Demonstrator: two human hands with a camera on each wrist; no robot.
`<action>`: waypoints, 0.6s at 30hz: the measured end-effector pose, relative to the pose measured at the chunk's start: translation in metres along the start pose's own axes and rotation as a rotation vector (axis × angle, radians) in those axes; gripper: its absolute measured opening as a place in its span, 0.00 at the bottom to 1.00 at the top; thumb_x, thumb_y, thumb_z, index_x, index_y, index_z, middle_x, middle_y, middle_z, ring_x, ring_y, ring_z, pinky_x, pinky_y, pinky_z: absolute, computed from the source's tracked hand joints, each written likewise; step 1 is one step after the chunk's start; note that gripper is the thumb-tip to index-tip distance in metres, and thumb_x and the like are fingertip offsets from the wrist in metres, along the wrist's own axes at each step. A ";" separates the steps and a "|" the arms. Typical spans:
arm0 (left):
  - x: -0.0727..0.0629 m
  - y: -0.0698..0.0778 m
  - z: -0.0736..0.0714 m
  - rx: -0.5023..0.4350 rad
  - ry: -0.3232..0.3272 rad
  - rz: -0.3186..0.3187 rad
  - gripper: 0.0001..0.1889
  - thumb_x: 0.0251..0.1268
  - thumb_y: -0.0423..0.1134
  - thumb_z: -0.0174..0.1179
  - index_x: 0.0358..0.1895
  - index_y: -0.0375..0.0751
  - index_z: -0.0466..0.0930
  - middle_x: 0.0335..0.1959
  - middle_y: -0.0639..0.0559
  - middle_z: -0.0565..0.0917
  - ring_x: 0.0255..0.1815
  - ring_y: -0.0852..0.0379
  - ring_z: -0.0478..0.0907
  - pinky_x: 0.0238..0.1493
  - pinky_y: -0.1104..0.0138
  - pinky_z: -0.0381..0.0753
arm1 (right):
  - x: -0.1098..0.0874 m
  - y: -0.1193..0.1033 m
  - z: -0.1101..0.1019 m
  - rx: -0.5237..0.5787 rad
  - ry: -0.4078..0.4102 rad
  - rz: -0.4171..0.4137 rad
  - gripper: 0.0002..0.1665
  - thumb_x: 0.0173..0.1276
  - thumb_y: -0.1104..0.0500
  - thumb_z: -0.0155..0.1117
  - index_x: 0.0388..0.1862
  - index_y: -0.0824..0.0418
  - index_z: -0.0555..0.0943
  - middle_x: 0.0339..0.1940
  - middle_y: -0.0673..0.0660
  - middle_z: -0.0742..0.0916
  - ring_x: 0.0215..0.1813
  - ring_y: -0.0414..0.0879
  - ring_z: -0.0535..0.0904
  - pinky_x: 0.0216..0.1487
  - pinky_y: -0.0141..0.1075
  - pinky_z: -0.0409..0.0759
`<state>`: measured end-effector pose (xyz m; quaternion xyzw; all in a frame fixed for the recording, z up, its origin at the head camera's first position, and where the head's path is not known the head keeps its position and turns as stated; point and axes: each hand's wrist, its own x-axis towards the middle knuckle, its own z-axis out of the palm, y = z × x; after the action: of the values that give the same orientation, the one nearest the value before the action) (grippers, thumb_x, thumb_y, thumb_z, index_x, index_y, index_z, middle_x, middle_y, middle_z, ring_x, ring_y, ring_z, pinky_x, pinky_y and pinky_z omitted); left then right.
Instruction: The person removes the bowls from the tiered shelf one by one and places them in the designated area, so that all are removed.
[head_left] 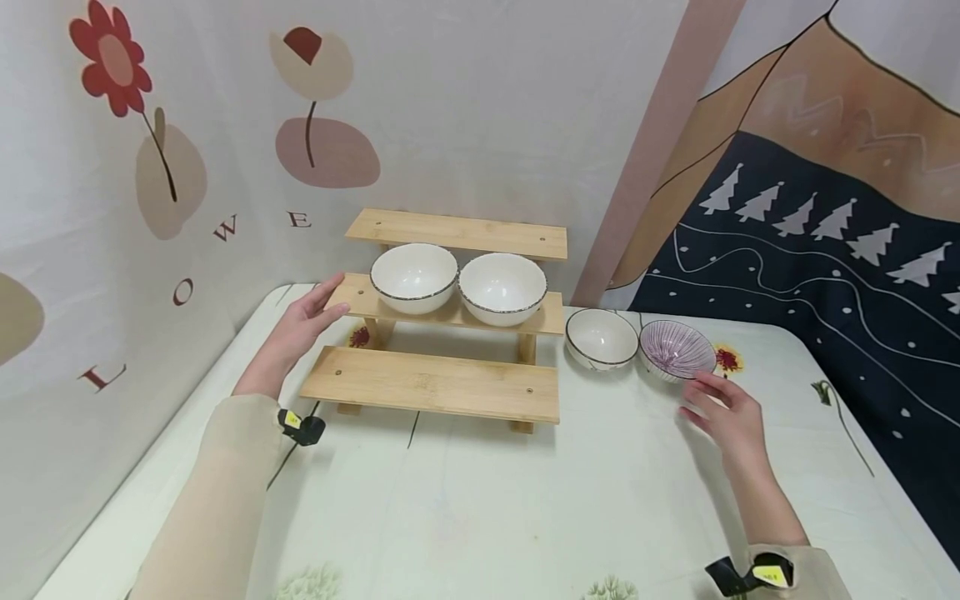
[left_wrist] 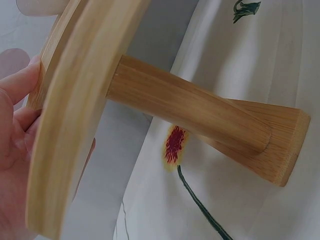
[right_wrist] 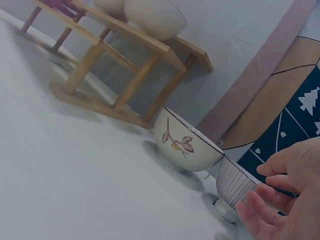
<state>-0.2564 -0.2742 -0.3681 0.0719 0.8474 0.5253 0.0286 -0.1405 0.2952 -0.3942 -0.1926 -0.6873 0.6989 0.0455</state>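
A three-tier wooden display stand (head_left: 431, 383) stands at the middle of the table. My left hand (head_left: 296, 333) holds the left end of its middle shelf, with thumb and fingers around the board in the left wrist view. Two white bowls with dark rims, a left one (head_left: 414, 271) and a right one (head_left: 502, 283), sit side by side on that shelf. To the right, on the table, are a smaller bowl (head_left: 602, 337) with a leaf-and-flower pattern and a purple-striped bowl (head_left: 678, 348). My right hand (head_left: 729, 417) is at the striped bowl's near right rim, fingers loosely bent; contact is unclear.
The table (head_left: 480, 500) has a pale cloth printed with flowers. Behind the stand hangs a light curtain (head_left: 480, 108) with flower prints and letters. A dark cloth with white trees (head_left: 795, 242) hangs close to the right side. The top shelf (head_left: 457, 232) backs onto the curtain.
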 end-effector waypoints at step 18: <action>0.001 -0.001 0.000 0.009 -0.002 -0.022 0.37 0.77 0.52 0.50 0.82 0.55 0.43 0.83 0.51 0.42 0.84 0.43 0.41 0.82 0.43 0.45 | -0.004 0.002 0.014 -0.016 -0.060 -0.044 0.12 0.71 0.65 0.62 0.44 0.47 0.82 0.32 0.37 0.84 0.37 0.28 0.81 0.42 0.26 0.87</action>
<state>-0.2574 -0.2748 -0.3692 0.0630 0.8506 0.5209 0.0349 -0.1414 0.2805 -0.3953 -0.1568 -0.6979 0.6978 0.0387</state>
